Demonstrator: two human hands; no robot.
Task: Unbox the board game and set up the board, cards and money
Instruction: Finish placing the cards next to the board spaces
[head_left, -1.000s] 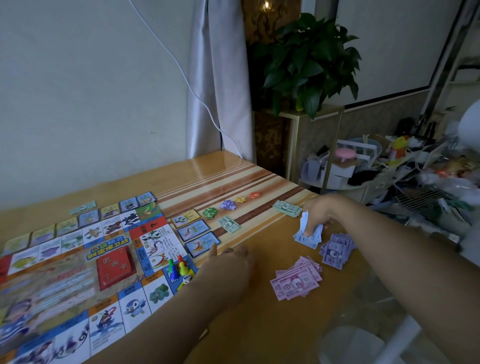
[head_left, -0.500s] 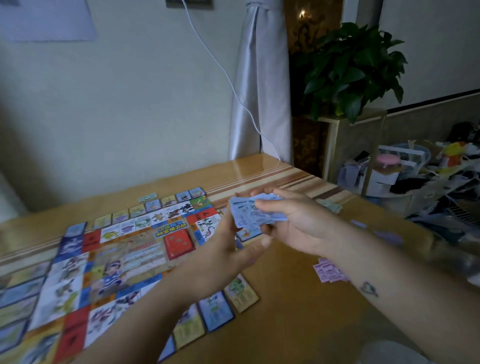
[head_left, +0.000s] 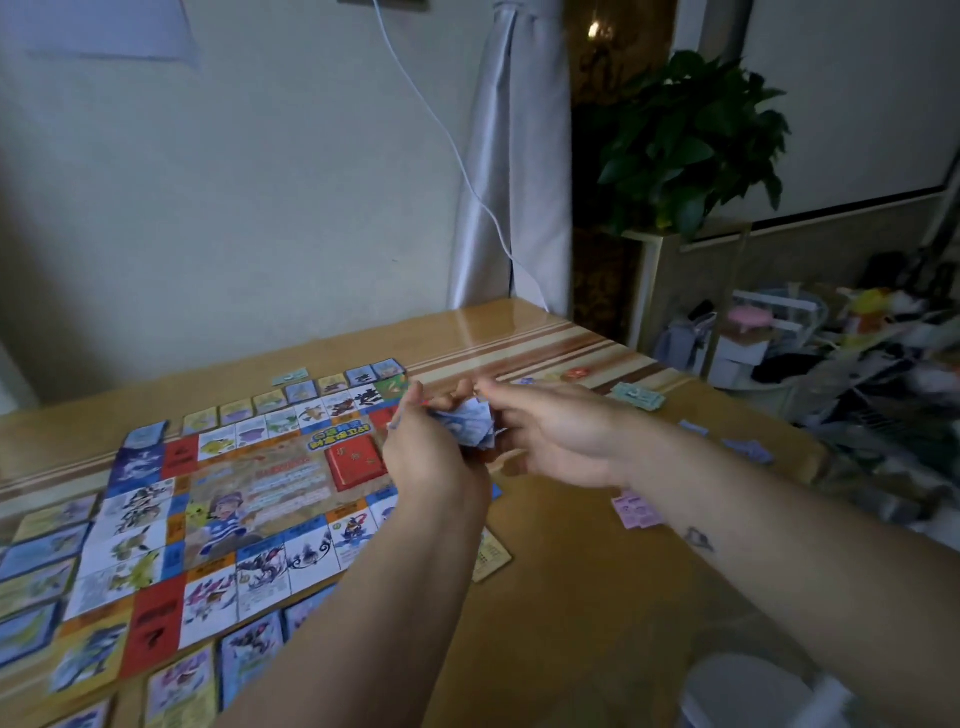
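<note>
Indoors, game board (head_left: 260, 478) on striped table (head_left: 493, 332), curtain (head_left: 514, 182), plant (head_left: 685, 140).

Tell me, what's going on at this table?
A person is setting up a board game. The left hand and the right hand hold a bundle of blue play notes above the right side of the board. The board lies unfolded on the wooden table, with a red deck on its centre panel and cards lined along its edges. Pink notes and green notes lie on the table to the right.
</note>
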